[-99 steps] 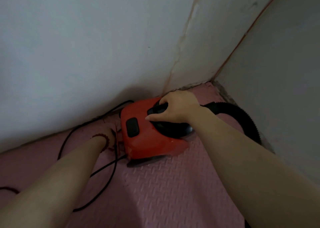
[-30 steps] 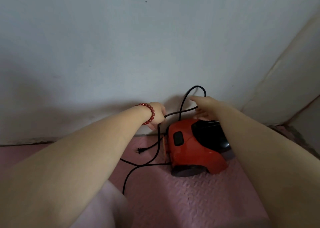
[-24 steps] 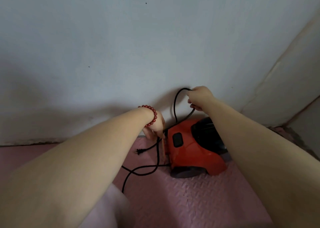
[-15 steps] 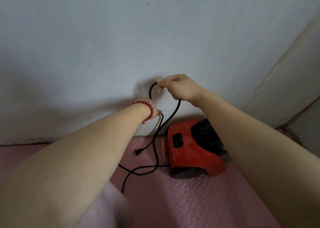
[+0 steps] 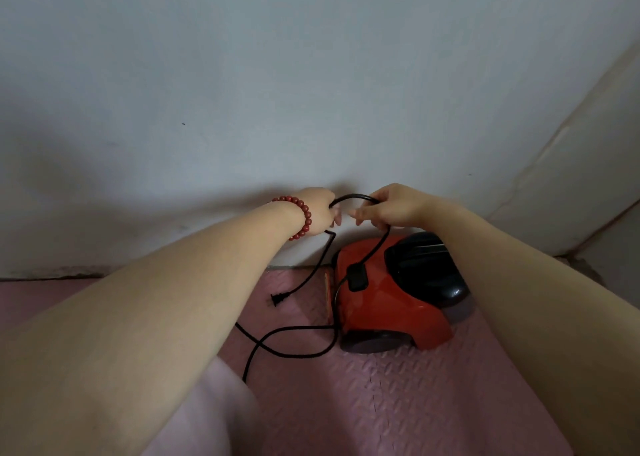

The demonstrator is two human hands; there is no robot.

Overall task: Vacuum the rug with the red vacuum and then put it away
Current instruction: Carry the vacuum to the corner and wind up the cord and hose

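The red vacuum point(image 5: 388, 303) stands on the pink rug point(image 5: 381, 403), against the grey wall point(image 5: 277, 91). The left hand point(image 5: 320, 211) and right hand point(image 5: 388, 207) both grip its black cord point(image 5: 356, 197) above it.

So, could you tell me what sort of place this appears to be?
Probably a room corner at home: a pink foam floor mat, a plain painted wall, and a red vacuum standing by it.

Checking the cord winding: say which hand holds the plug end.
The left hand, wearing the red bead bracelet: the black power cord drops from it to the two-pin plug; from the right hand it runs down over the red vacuum.
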